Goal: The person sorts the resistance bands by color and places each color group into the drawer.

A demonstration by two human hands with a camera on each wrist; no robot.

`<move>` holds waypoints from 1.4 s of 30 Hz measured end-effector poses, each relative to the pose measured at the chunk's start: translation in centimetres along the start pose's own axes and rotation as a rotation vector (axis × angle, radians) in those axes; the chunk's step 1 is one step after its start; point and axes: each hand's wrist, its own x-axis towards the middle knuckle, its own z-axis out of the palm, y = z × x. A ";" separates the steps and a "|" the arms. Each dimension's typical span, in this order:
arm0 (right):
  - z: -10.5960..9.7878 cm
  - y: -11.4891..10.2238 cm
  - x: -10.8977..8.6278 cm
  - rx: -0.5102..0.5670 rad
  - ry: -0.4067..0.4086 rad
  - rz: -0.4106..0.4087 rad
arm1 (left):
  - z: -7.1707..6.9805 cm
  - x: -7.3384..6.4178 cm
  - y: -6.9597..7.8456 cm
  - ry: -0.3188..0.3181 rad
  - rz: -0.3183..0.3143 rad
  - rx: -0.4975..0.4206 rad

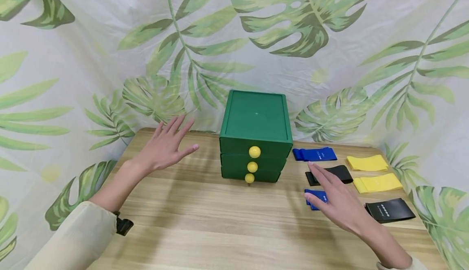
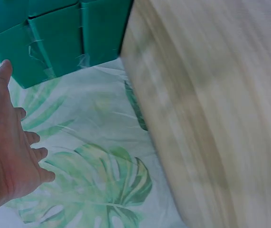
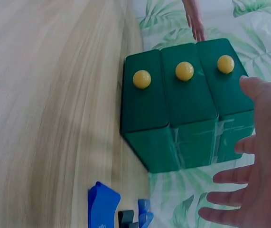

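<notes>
Green three-drawer cabinet: standing towards the back of the table, before a leaf-printed sheet; all drawers closed, round yellow knobs one above another.

Left hand: raised to the left of the cabinet, apart from it; fingers spread, thumb out, nothing held.

Right hand: raised to the right of the cabinet, above the bands; fingers slightly apart, thumb out, nothing held.

Folded bands, right of the cabinet: far blue band; near blue band, partly hidden by the right hand; inner black band; outer black band; far yellow band; near yellow band.

Possible mishaps: bands knocked askew, from a low sweep of the right hand; cabinet dragged or tipped, from a hard tug without bracing; neighbouring knob snagged, from close spacing.
</notes>
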 end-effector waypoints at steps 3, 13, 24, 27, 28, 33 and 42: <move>-0.3 -0.6 -0.1 0.044 0.010 0.001 | -0.5 0.8 0.3 0.008 0.013 -0.018; -0.1 -2.1 0.8 0.288 0.054 -0.039 | -2.1 3.3 1.7 0.041 0.098 -0.123; 1.4 -3.5 2.8 0.622 0.103 -0.075 | -3.0 5.8 3.8 0.049 0.134 -0.189; 1.9 -3.9 3.3 0.678 0.111 -0.094 | -3.4 6.4 4.5 0.034 0.133 -0.214; 2.0 -4.0 3.5 0.695 0.114 -0.099 | -3.5 6.5 4.8 0.031 0.137 -0.227; 2.7 -4.8 4.3 0.771 0.142 -0.098 | -3.8 7.5 6.0 0.016 0.164 -0.251; 3.3 -6.3 5.9 0.809 0.198 -0.060 | -3.5 9.1 7.4 -0.019 0.189 -0.177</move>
